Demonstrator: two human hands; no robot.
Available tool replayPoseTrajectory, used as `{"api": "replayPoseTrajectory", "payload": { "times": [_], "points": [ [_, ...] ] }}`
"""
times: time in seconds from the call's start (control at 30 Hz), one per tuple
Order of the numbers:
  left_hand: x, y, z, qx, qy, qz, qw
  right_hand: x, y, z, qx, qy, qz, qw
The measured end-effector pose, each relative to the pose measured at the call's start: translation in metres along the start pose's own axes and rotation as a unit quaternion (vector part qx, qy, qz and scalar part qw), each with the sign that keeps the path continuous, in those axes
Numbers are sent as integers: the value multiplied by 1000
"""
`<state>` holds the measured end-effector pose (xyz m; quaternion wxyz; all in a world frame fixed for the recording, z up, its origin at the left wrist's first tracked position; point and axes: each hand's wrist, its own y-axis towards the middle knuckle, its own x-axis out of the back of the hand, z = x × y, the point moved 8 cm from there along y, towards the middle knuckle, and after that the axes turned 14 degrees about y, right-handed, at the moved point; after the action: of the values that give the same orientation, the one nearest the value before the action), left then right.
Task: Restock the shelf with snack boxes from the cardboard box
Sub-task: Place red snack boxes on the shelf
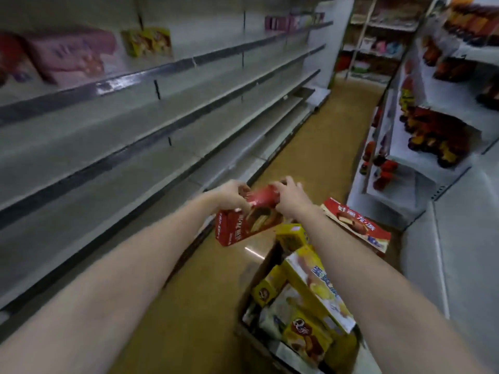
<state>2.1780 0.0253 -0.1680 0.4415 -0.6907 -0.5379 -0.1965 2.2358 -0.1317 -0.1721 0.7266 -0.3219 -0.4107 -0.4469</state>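
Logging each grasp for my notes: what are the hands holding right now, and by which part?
Both hands, left hand and right hand, grip one red snack box by its upper end; its lower end hangs free above the floor.

Two bare forearms run from the lower corners of the frame toward its middle, with no sleeve visible on either. The left hand (232, 195) and right hand (290, 197) are bare too: no glove, ring, watch or bracelet shows. Motion blur softens the finer detail.
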Motion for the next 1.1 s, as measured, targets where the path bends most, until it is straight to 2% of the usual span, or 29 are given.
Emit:
{"api": "replayPoseTrajectory", "payload": {
  "times": [0.17, 0.43, 0.6, 0.77, 0.9, 1.1],
  "points": [
    [62, -54, 79, 47, 0, -54, 997, -31, 21, 108, 84, -34, 66, 994],
    [140, -170, 216, 116, -30, -99, 988, -77, 19, 299, 246, -82, 99, 961],
    [166, -242, 272, 153, -26, -125, 980, -104, 2, 395, 312, -109, 91, 939],
    [184, -305, 323, 170, -23, -189, 967, -121, -20, 474, 366, -110, 65, 922],
    [205, -354, 367, 200, -3, -294, 935, -124, -30, 522, 381, -99, 29, 919],
    [234, -417, 400, 186, -109, -443, 870, -121, -36, 578, 373, -71, 14, 925]
  ]
}}
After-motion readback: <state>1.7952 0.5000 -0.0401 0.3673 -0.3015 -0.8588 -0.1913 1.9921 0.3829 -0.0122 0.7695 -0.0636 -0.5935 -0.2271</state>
